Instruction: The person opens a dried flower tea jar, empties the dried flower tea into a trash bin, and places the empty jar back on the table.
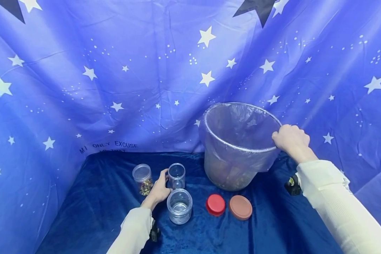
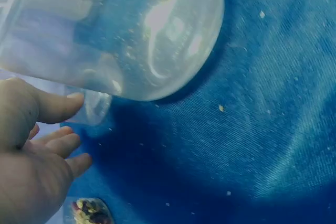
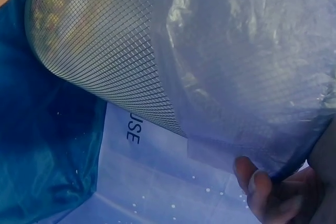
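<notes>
My right hand (image 1: 291, 139) grips the rim of a wire mesh waste bin (image 3: 121, 82) on its right side. A translucent bag (image 1: 238, 155) lines the bin and hangs over its rim; multicoloured bits show through the mesh low down. My left hand (image 1: 158, 190) reaches beside a clear jar (image 1: 176, 176), thumb and fingers spread apart in the left wrist view. Nearer stands a wider clear jar (image 1: 179, 209), lidless, with small specks inside its wall. To the left, another clear jar (image 1: 142, 178) holds dried mixed pieces in its lower part.
A red lid (image 1: 215, 204) and an orange-brown lid (image 1: 240, 207) lie side by side in front of the bin. Dark blue cloth (image 1: 98, 211) covers the surface, with tiny pale crumbs on it. A starry curtain (image 1: 139, 88) hangs behind and at both sides.
</notes>
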Motion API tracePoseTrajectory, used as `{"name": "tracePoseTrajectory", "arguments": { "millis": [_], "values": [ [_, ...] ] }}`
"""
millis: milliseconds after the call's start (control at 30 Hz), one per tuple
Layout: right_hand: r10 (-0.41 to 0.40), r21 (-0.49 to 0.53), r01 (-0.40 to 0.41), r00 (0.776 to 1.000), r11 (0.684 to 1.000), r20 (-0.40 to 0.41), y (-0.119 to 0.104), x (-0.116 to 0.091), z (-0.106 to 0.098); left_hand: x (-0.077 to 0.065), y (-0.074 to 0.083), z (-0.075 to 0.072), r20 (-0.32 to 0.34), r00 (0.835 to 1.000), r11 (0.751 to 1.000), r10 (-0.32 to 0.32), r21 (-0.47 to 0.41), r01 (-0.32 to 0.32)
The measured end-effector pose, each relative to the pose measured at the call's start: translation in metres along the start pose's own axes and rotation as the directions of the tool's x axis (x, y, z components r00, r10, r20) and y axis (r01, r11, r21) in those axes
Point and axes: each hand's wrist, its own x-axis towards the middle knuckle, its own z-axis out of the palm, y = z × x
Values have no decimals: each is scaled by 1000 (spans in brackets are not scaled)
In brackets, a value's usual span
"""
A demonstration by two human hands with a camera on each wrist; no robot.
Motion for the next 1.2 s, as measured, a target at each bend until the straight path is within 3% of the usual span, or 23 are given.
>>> {"name": "tracePoseTrajectory", "arguments": {
  "millis": [167, 400, 833, 1033, 1200],
  "values": [
    [-18, 19, 18, 1000, 1000, -13, 1, -2, 1, 0, 7, -4, 0, 999, 999, 40, 17, -40],
    [-16, 37, 17, 1000, 999, -14, 3, -3, 1, 0, 13, -7, -9, 996, 987, 88, 138, -86],
    [13, 69, -11, 1000, 998, -18, 7, -4, 2, 3, 32, -20, 9, 996, 967, 94, 237, -93],
    [8, 127, 9, 992, 992, -129, 8, -4, 6, 1, 43, -23, 9, 993, 950, 120, 291, -117],
    [-35, 189, 74, 978, 979, -205, 10, -4, 8, 2, 48, -27, 3, 992, 934, 124, 336, -118]
  ]
}}
